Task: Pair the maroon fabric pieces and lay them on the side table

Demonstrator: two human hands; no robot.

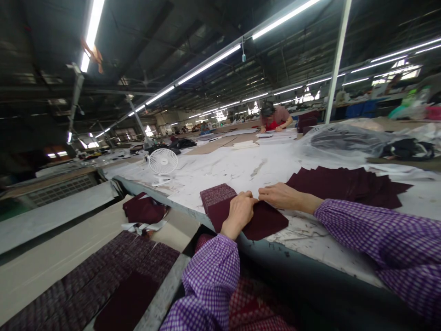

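Both my hands are close together at the table's near edge, over a maroon fabric piece [263, 223]. My left hand [240, 210] is closed, its fingertips pinching the fabric near the stack's right side. Just to its right, my right hand [277, 195] pinches the far edge of the same piece with bent fingers. Under and left of my left hand lies a stack of maroon fabric pieces [217, 195], whose far side shows a speckled edge. A fanned-out pile of maroon fabric pieces [344, 186] lies beyond my right forearm.
A small white fan [162, 162] stands on the white-covered table [241, 165] at left. Rows of maroon pieces [103, 271] lie on a lower surface to my left, near a maroon bundle [144, 209]. Clear plastic bags [347, 138] are at right. Another person [275, 118] leans over the table farther back.
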